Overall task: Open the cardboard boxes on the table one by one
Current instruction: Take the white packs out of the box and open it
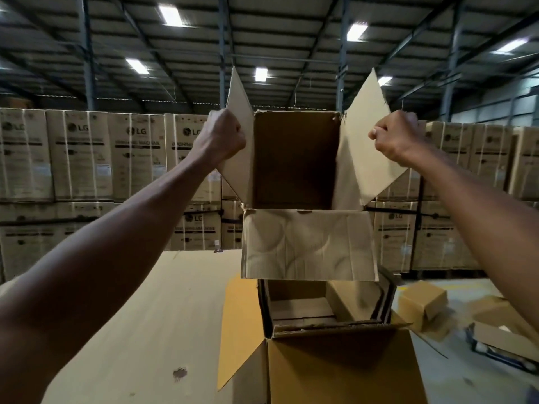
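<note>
An open, empty cardboard box (294, 161) is held up in the air at head height, its mouth turned toward me. My left hand (223, 135) is shut on the box's left flap (240, 112). My right hand (393, 138) is shut on its right flap (367, 126). The bottom flap (309, 246) hangs down toward me. Below it stands a second open cardboard box (335, 360), with flattened cardboard inside.
A tan cardboard-covered table (131, 316) stretches left and ahead. Stacked washing-machine cartons (87, 158) form a wall behind. On the floor at the right lie a small box (423, 304) and loose cardboard pieces (501, 325).
</note>
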{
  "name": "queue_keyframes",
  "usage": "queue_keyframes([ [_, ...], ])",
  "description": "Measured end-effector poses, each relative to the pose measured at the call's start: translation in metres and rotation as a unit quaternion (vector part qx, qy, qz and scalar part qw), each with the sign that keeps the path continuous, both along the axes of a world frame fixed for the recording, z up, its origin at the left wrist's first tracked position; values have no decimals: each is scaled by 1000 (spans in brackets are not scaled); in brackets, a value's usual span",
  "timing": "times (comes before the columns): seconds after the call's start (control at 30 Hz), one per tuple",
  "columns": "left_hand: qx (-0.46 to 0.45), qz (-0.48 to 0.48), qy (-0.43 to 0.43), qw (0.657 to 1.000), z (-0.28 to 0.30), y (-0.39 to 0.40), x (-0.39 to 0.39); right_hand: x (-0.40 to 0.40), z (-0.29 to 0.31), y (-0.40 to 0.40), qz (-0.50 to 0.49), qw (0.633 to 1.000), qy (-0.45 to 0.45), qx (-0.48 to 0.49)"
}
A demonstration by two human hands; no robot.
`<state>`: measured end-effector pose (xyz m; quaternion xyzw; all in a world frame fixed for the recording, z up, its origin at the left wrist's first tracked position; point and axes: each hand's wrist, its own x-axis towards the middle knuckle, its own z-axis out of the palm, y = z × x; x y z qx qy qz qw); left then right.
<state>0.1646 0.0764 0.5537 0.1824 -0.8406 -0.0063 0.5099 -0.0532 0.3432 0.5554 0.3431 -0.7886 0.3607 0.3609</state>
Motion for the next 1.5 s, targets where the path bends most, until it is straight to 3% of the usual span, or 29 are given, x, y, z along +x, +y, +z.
queue_keyframes([
  [0.47,103,-84,-97,986,-87,-48,-130,-143,-73,-18,-19,984,-121,131],
  [0.8,214,-34,-180,960,-155,-78,-197,-236,-136,-47,31,956,-207,206],
  [1.03,241,30,-215,946,-184,-98,-213,-258,-148,-85,85,948,-225,207],
  [1.27,247,36,-205,946,-176,-108,-221,-276,-145,-108,85,943,-211,242],
  [1.5,261,21,-213,941,-213,-101,-245,-285,-183,-117,87,936,-238,243],
])
